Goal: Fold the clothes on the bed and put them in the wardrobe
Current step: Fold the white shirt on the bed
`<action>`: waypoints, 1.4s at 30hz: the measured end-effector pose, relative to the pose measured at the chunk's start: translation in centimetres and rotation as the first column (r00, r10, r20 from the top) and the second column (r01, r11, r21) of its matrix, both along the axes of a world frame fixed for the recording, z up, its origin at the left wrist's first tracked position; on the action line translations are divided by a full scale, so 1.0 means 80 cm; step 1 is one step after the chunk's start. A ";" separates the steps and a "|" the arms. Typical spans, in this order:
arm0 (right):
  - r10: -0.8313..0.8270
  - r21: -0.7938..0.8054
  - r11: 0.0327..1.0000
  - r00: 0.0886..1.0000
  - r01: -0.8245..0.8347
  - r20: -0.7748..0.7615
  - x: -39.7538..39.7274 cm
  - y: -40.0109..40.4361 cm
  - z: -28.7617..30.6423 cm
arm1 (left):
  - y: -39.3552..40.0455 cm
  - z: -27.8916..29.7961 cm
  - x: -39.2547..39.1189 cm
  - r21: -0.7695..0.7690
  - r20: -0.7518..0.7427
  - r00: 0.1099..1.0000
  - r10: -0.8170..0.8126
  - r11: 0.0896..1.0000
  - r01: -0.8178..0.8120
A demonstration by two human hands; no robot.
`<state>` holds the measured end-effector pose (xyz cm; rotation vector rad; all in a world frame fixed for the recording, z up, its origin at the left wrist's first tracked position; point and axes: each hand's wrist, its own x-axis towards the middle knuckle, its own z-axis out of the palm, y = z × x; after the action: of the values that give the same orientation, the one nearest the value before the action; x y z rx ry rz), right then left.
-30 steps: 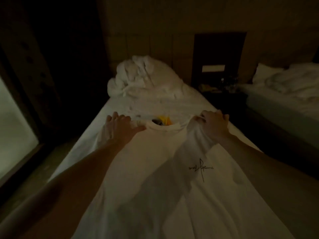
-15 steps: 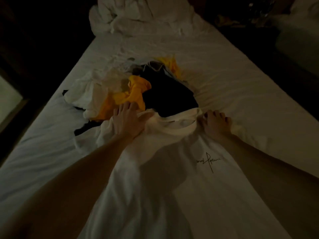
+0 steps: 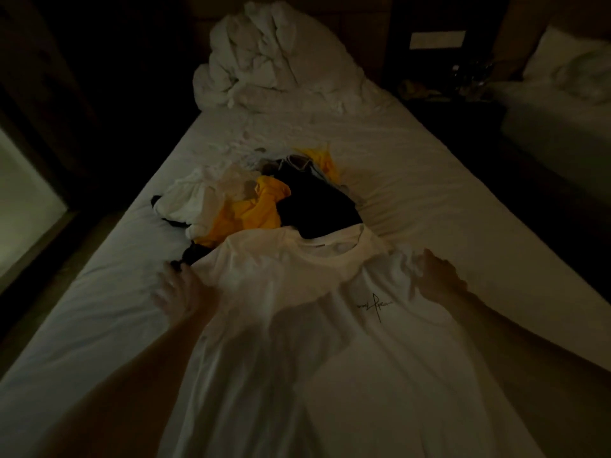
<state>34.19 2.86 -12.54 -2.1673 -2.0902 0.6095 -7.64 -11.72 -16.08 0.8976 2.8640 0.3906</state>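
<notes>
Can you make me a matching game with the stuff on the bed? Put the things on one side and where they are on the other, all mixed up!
Things:
1. white T-shirt
2. yellow garment
3. crumpled duvet
4. black garment

Places:
A. bunched at the far end of the bed
B. spread flat, nearest the person
C. in the pile, right of the yellow one
D. in the pile, between white cloth and black cloth

Pairs: 1-B, 2-D, 3-A, 4-C

You have two hands [image 3: 185, 292] on one white T-shirt [image 3: 297, 342] – behind it one clothes pile [image 3: 264, 206] – and two beds [image 3: 413, 180]
</notes>
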 end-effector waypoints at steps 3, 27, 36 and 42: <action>-0.144 -0.018 0.989 0.989 0.144 -0.010 0.016 -0.010 -0.008 | -0.003 -0.015 -0.015 0.019 0.208 0.964 0.169 0.984 -0.176; -0.140 0.171 0.922 0.712 0.347 -0.688 0.027 -0.035 0.041 | 0.049 0.190 0.131 0.666 0.552 0.653 -0.519 0.745 0.029; 0.201 0.394 0.916 0.768 0.072 -0.608 -0.074 -0.065 0.075 | -0.016 0.128 0.082 0.020 0.384 0.852 -0.356 0.926 0.378; 0.436 0.172 0.890 0.684 -0.422 -0.585 -0.157 -0.146 0.092 | -0.115 0.100 0.084 -0.308 0.639 0.753 -0.156 0.845 0.437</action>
<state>21.65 -8.82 -5.18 -1.1764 -2.1652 1.1361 -0.94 -20.96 -8.10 0.9220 2.0457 -0.0327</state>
